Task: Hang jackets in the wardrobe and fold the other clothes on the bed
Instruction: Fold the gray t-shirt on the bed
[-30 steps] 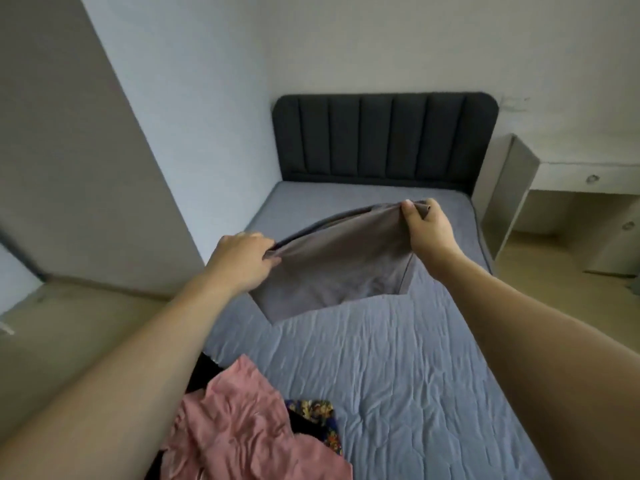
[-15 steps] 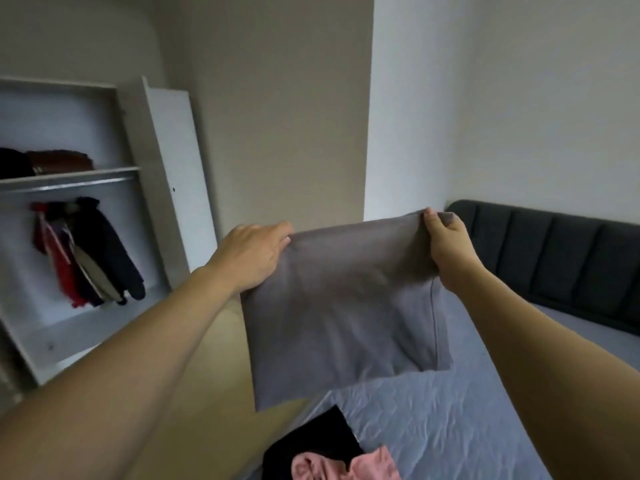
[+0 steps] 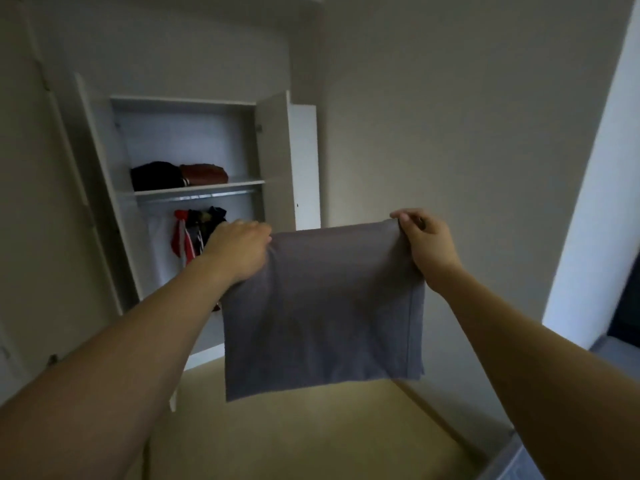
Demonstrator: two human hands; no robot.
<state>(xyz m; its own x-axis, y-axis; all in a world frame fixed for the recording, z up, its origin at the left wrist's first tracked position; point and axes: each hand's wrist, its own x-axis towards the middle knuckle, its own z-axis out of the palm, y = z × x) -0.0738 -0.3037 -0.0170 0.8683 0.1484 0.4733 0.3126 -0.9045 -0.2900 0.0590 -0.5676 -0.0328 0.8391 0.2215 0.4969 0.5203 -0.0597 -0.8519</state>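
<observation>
A folded grey garment (image 3: 322, 306) hangs in the air in front of me, held by its top edge. My left hand (image 3: 239, 247) grips the upper left corner and my right hand (image 3: 426, 240) pinches the upper right corner. Behind it stands the open white wardrobe (image 3: 194, 140). Several jackets (image 3: 194, 233) hang from its rail, partly hidden by my left hand. A black folded item (image 3: 156, 175) and a brown one (image 3: 204, 173) lie on its shelf.
The wardrobe's right door (image 3: 277, 161) stands open towards the room. Tan floor (image 3: 304, 431) lies below the garment. A corner of the bed (image 3: 512, 462) shows at the bottom right, and a white wall edge (image 3: 595, 202) rises on the right.
My view has swung left from the bed to the wardrobe. Both hands kept their hold and carried the grey garment along, so it now hangs in front of the wardrobe.
</observation>
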